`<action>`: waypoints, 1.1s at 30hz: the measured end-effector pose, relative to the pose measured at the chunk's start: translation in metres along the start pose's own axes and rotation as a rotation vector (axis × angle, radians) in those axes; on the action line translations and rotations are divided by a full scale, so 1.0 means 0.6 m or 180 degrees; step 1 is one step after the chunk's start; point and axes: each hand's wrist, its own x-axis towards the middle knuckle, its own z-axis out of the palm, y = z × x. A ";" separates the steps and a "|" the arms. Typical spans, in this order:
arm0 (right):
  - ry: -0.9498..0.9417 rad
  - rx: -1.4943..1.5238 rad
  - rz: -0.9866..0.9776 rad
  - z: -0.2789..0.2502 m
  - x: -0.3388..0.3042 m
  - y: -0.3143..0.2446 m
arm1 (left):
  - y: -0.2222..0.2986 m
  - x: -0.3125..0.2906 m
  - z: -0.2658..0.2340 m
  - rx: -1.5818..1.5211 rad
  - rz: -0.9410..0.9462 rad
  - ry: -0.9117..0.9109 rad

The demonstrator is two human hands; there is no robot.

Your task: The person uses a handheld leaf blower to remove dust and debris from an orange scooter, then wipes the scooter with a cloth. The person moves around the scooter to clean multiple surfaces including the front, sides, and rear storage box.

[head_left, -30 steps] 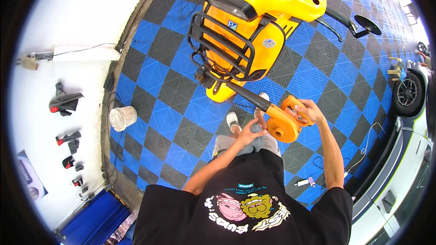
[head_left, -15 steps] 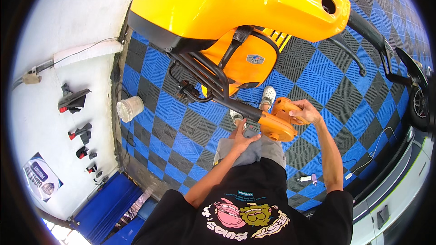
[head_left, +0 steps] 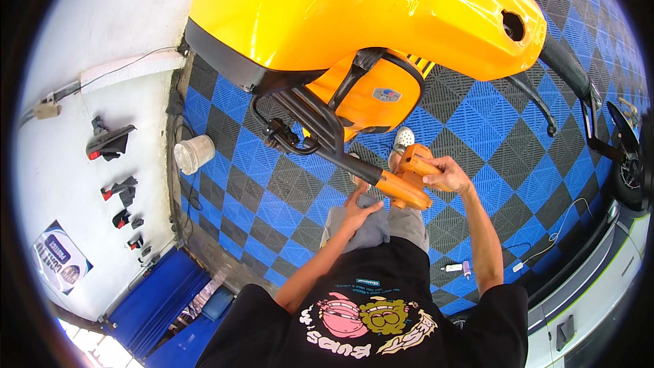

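Right hand (head_left: 448,174) clasps the orange blower (head_left: 403,189) in front of the scooter (head_left: 381,10), nozzle (head_left: 362,168) toward the rack (head_left: 328,123). Left hand (head_left: 357,215): fingers spread over grey cloth (head_left: 372,230); whether it grips, I cannot tell.

Right hand (head_left: 447,176) gripping blower (head_left: 402,189) (orange), scooter (head_left: 327,13)

We count two hands (head_left: 449,174), one orange blower (head_left: 406,191), one yellow scooter (head_left: 320,13), one bucket (head_left: 196,155) left, one car (head_left: 591,300) right.
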 end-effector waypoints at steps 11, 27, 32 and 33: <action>0.0707 -0.0176 -0.0032 0.109 -0.073 0.069 | 0.019 -0.045 -0.122 -0.1017 -0.0751 -0.0311; 0.2010 -0.0913 -0.0562 0.452 -0.124 0.201 | -0.212 0.012 -0.436 -0.1515 0.0371 0.1051; 0.2366 -0.0710 -0.0673 0.537 -0.094 0.250 | -0.259 0.009 -0.499 -0.1624 0.0707 0.1338; 0.2463 -0.0683 -0.0681 0.548 -0.087 0.259 | -0.268 0.003 -0.507 -0.1660 0.0725 0.1402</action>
